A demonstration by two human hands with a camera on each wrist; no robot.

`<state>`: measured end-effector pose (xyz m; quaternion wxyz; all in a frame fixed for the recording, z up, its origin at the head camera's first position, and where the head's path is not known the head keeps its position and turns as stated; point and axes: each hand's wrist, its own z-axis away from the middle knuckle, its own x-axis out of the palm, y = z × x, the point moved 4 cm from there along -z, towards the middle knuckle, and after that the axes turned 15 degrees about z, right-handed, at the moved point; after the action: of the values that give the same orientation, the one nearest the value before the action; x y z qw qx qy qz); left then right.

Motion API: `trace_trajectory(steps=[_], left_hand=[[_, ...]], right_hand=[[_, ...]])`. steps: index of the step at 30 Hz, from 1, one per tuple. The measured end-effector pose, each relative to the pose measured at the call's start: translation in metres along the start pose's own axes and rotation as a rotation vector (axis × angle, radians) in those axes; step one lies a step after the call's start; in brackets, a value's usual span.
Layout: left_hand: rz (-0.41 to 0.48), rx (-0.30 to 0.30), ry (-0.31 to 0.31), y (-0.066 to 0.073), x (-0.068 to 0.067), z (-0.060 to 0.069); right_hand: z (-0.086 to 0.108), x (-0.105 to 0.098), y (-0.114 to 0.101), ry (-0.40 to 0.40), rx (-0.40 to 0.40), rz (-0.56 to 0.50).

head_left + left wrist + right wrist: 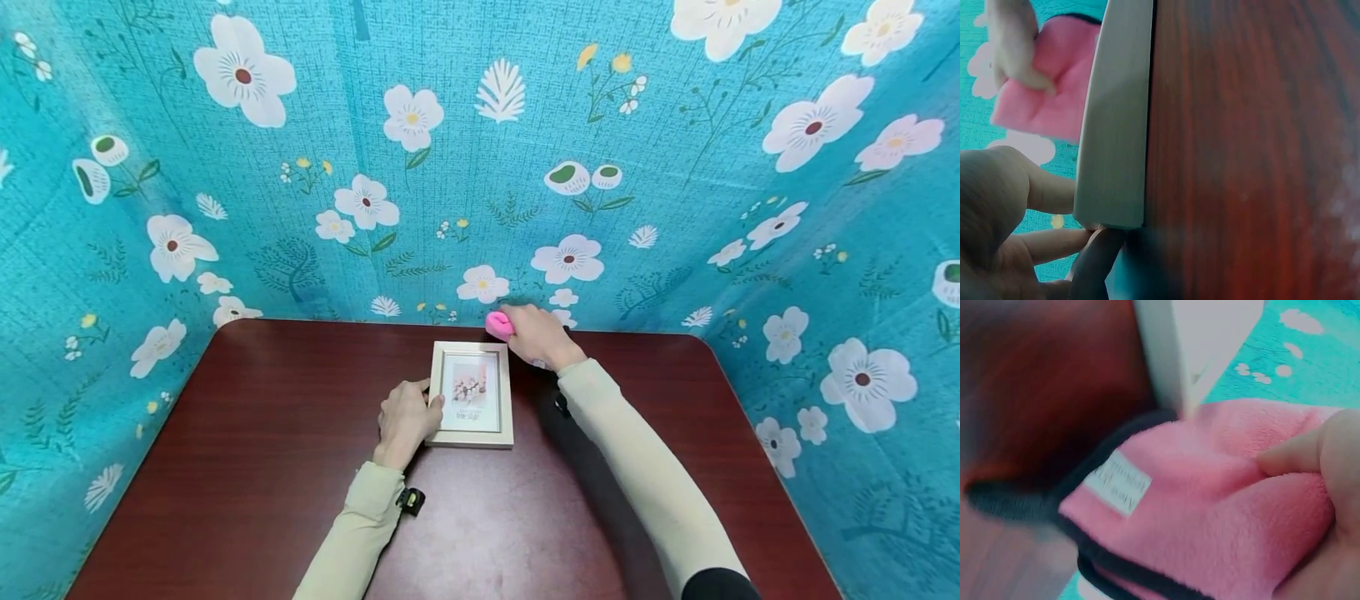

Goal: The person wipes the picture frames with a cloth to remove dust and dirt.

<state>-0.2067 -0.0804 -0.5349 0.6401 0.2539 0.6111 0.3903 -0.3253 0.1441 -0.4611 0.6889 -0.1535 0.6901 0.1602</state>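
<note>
A light wooden picture frame (470, 439) with a small printed picture lies on the dark red table. The left hand (405, 419) grips its left side, thumb on the front edge; in the left wrist view the fingers (1054, 245) hold around the frame's edge (1114, 125). Just past the frame's top right corner, the right hand (538, 336) holds a bunched pink cloth (499, 326). The right wrist view shows the cloth (1210, 506) with dark trim and a white label, pinched by the right hand (1329, 481), close to the frame's corner (1169, 369).
The glossy dark red tabletop (285, 400) runs around the frame on all sides. A turquoise floral curtain (465, 150) stands behind the table's back edge and along both sides.
</note>
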Motion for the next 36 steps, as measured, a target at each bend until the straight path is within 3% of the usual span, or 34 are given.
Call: trace_trajectory(steps=[6,11,14,18,24,29,36], left_hand=[[-0.001,0.001,0.001,0.001,-0.001,0.001],[-0.003,0.032,0.012,0.0,0.0,0.001],[-0.003,0.024,0.015,0.001,-0.001,0.002],[-0.003,0.015,0.017,0.0,-0.002,0.002],[0.001,0.034,0.019,0.0,-0.003,0.001],[0.005,0.043,0.027,-0.001,-0.002,0.001],[0.006,0.049,0.042,0.0,0.0,0.002]], right_hand=[[-0.017,-0.009,-0.027,0.087,0.007,0.009],[-0.031,0.0,-0.06,0.156,-0.04,0.115],[-0.037,0.004,-0.077,0.168,-0.088,0.176],[-0.043,0.011,-0.092,0.154,-0.126,0.184],[-0.043,0.023,-0.102,0.088,-0.165,0.163],[-0.038,0.032,-0.105,0.081,-0.181,0.192],[-0.036,0.028,-0.106,0.073,-0.174,0.206]])
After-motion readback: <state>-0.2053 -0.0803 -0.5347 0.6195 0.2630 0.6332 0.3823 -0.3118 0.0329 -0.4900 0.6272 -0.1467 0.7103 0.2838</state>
